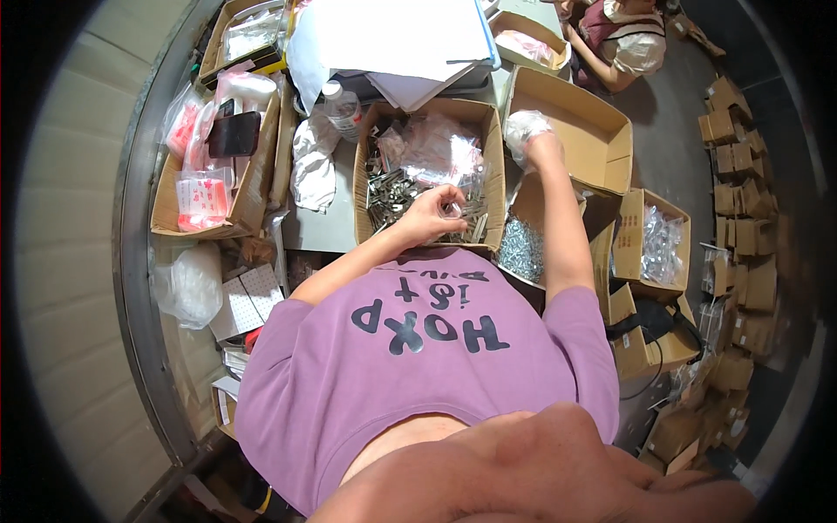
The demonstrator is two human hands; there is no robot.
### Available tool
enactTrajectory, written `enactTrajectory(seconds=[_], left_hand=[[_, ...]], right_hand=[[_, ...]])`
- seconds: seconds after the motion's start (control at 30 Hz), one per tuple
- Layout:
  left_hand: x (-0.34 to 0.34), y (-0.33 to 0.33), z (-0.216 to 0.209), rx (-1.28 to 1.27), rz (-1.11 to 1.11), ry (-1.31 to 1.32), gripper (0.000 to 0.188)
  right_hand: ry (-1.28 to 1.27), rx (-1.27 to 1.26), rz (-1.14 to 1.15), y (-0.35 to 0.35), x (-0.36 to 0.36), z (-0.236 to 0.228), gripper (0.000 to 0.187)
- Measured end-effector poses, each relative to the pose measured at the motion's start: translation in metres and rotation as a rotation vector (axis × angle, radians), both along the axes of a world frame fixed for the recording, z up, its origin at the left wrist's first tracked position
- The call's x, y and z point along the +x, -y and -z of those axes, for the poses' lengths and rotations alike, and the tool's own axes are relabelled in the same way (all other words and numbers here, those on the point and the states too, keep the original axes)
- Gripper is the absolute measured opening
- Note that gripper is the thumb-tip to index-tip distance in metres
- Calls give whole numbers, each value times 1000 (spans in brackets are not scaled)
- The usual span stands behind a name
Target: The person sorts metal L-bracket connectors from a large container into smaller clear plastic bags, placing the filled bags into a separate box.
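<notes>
My left hand (429,216) is over the near side of a cardboard box (495,166) of metal parts. Its fingers are curled toward the thumb; a small shiny thing shows between them, too unclear to name. Loose narrow metal pieces (388,193) fill the box, and clear plastic bags (436,148) with reddish print lie on top. My right hand (528,138) reaches to the near left corner of a large open carton (580,113). White material, perhaps a glove or a bag, covers its fingers. Below that forearm sits a box of small silvery screws (520,248).
A water bottle (342,112) and a crumpled white cloth (314,164) stand left of the parts box. Further left, a phone (234,134) rests on a carton of bags. Papers (401,39) lie at the back. Another person (623,39) is at the far right.
</notes>
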State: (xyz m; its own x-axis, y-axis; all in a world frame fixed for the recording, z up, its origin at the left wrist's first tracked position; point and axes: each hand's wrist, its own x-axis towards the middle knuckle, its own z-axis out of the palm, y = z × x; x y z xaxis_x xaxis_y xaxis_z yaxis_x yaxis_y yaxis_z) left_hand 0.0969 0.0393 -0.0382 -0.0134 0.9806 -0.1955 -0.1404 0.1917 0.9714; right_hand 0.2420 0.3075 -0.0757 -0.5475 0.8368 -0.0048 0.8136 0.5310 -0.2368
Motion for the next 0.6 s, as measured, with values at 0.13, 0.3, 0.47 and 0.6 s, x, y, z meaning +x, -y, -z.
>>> enactTrajectory(seconds=[0.13,0.3,0.47,0.6], left_hand=[[-10,5,11,0,-47,-56,35],[-8,1,5,-33,-64,-5,32],[-3,-3,0,21,-56,71,33],[-3,-4,-2,18,-44,77,33]], right_hand=[[15,11,8,14,4,-24,27],[-410,-40,92,31,17,-39,30],[-545,-95,67,34,31,-28,32],[-776,-211,170,36,38,-17,29]])
